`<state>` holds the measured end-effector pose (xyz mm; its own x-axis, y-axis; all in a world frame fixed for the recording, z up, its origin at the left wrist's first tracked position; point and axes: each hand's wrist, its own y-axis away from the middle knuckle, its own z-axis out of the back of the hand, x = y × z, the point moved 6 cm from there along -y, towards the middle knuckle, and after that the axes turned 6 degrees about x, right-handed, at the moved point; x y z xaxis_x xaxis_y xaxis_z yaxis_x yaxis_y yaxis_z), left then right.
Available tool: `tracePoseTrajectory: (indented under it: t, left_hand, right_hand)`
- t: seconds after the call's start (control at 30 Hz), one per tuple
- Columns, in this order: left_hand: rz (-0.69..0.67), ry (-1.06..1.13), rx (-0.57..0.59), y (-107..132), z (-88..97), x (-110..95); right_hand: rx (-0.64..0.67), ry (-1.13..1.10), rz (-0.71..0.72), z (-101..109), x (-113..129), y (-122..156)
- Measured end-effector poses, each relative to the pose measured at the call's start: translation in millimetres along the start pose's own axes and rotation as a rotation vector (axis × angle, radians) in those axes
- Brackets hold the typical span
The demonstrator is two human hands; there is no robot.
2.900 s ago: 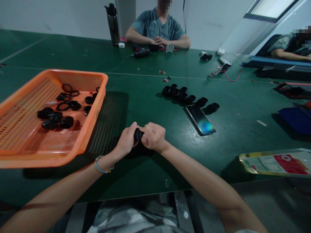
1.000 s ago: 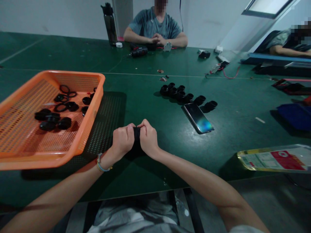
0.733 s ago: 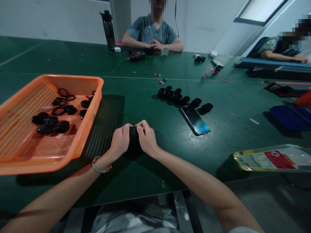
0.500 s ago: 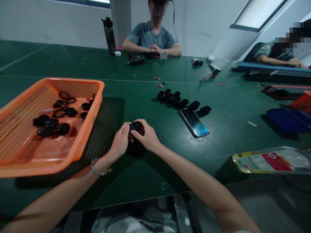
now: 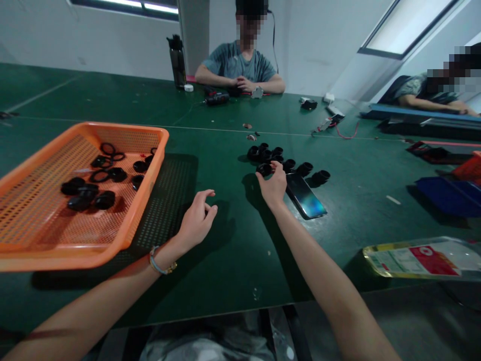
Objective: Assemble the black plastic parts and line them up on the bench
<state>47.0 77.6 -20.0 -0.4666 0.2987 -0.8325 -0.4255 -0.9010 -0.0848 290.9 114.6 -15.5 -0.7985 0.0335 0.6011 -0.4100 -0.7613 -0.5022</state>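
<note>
My right hand (image 5: pixel 274 186) grips a black plastic fitting (image 5: pixel 264 170) between thumb and fingers. It is at the near side of a group of several similar black fittings (image 5: pixel 254 152) on the green table. A dark phone (image 5: pixel 306 196) lies just right of that hand. My left hand (image 5: pixel 198 216) is over the table with fingers curled and apart, holding nothing. Left of it stands an orange perforated basket (image 5: pixel 130 235), with black fittings (image 5: pixel 104 200) and black rings (image 5: pixel 99 175) inside.
An oil bottle (image 5: pixel 421 259) lies on its side at the right edge, near a blue tray (image 5: pixel 451 199). Across the table sit a drill (image 5: pixel 217 98), a dark water bottle (image 5: pixel 177 62) and a person (image 5: pixel 240 70) with folded hands. Another person (image 5: pixel 421 93) is at far right.
My hands were together around a black fitting near the basket. The right hand has moved away to the right with a fitting, beside the group; the left has let go and opened.
</note>
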Motion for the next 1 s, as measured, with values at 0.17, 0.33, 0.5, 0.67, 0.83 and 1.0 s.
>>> tracePoseTrajectory:
  t: [0.17,0.33,0.5,0.67,0.83,1.0]
  left_hand:
    - [0.019,-0.012,0.028,0.7,-0.8,-0.4]
    - [0.032,-0.036,0.058,1.6,-3.0,0.5]
    - [-0.002,-0.083,0.054,1.5,-4.1,-0.1]
    - [-0.022,-0.139,0.064,1.7,-5.4,-2.0]
    - [-0.032,-0.162,0.093,2.2,-7.7,-3.9]
    - [-0.044,-0.183,0.099,2.4,-8.6,-6.3]
  right_hand:
    - [0.081,0.082,-0.073,-1.5,-7.4,-7.7]
    - [0.042,0.137,-0.053,4.3,-6.6,-9.1]
    - [-0.002,0.182,0.103,5.9,2.8,-5.8]
    - [0.207,0.147,0.246,-12.5,5.7,-3.7]
    - [0.228,0.240,0.144,-15.7,-5.7,-6.8]
    - [0.264,0.318,0.074,-16.5,-10.0,-6.5]
